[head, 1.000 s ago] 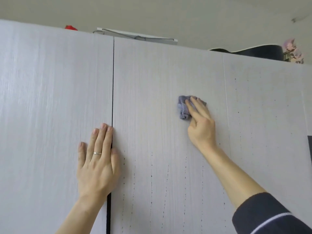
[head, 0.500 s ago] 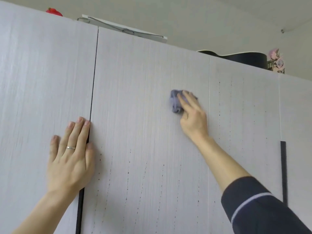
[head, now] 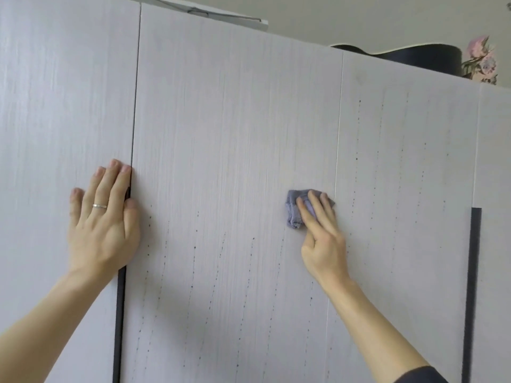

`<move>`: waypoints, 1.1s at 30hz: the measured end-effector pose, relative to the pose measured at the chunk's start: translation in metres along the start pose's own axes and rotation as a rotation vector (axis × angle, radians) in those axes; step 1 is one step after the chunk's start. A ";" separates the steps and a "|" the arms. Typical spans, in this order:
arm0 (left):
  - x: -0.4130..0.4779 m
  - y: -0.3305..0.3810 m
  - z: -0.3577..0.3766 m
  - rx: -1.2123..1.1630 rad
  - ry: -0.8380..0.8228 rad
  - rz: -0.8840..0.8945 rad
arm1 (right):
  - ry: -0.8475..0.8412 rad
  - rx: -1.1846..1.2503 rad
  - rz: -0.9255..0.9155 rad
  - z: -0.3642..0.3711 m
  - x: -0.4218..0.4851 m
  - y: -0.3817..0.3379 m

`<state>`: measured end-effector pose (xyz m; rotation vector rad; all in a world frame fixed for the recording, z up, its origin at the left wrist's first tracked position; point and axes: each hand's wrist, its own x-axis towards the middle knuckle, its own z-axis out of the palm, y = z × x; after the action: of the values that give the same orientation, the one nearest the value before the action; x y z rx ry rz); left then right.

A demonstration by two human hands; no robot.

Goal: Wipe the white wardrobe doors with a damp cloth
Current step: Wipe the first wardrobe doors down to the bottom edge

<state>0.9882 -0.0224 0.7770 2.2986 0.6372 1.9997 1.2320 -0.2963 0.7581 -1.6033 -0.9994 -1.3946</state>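
Right hand [head: 322, 239] flat, pressing cloth [head: 293, 214] (half hidden beneath) on wardrobe door [head: 235, 120]; left hand [head: 102, 225] flat, empty, spanning door gap [head: 137, 92].

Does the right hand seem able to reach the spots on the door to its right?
Probably yes: the right hand and cloth lie just beside that door; nothing covers the spots.

On top of the white wardrobe [head: 235, 120] a flat white board [head: 221, 16] is laid towards the left, a dark curved object [head: 414, 58] is rested further right, and pink flowers [head: 481, 62] are set just beside it
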 end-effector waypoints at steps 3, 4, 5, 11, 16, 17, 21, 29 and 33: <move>-0.015 -0.001 0.000 0.002 -0.008 -0.052 | -0.054 -0.010 -0.044 0.002 -0.058 0.001; -0.026 -0.003 0.002 0.017 -0.018 -0.055 | -0.066 -0.004 -0.047 0.001 -0.066 0.002; -0.038 -0.006 0.004 0.032 -0.023 -0.051 | -0.074 0.006 -0.055 0.000 -0.066 0.003; -0.068 -0.012 0.010 0.051 -0.025 -0.077 | -0.018 0.070 0.076 -0.004 0.030 -0.009; -0.078 -0.016 0.015 0.069 -0.010 -0.097 | 0.048 0.078 0.066 0.015 0.051 -0.035; -0.082 -0.017 0.016 0.069 -0.011 -0.103 | 0.034 0.066 0.014 0.020 0.034 -0.038; -0.091 -0.023 0.018 0.080 -0.009 -0.088 | -0.105 0.030 -0.270 0.036 -0.063 -0.056; -0.101 -0.025 0.020 0.088 -0.006 -0.089 | -0.076 0.071 -0.194 0.036 0.009 -0.071; -0.104 -0.027 0.022 0.116 0.026 -0.062 | -0.018 0.075 -0.092 0.046 0.026 -0.085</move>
<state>0.9918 -0.0262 0.6671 2.2879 0.8371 2.0191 1.1747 -0.2188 0.7839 -1.5345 -1.1354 -1.3891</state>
